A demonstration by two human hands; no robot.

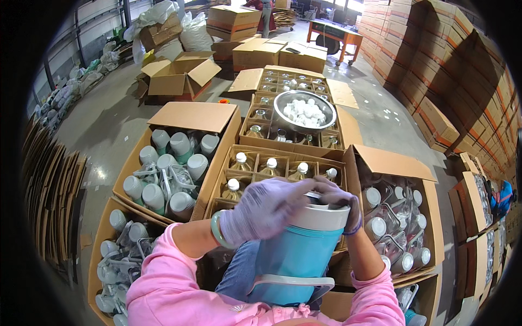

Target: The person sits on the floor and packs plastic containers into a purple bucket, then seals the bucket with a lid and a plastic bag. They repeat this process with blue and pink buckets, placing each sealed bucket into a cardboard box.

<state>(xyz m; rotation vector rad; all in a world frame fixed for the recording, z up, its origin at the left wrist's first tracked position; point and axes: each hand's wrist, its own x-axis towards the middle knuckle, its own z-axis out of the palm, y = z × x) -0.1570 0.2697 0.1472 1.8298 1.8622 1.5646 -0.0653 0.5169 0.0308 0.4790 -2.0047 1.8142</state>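
A large turquoise jug (299, 252) with a pale carrying handle (293, 279) rests tilted on my lap. It has a white lid (322, 218) with a dark piece at its top. My left hand (261, 210), in a thin white knit glove, grips the lid's left side; motion blurs its fingers. Around the lid's far right side, my gloved right hand (344, 201) is curled, with its fingers partly over the top. Both hands hide much of the lid. Just beyond them, a divided carton (285, 147) holds clear bottles with white caps (271, 163).
A steel bowl (278, 116) of small white parts (308, 112) sits on another divided carton (253, 140). Cartons of pale-lidded jugs stand left (179, 142) and right (401, 240). Flattened cardboard (55, 187) lines the far left. Stacked boxes (432, 53) rise at right. An orange-framed table (336, 30) stands behind.
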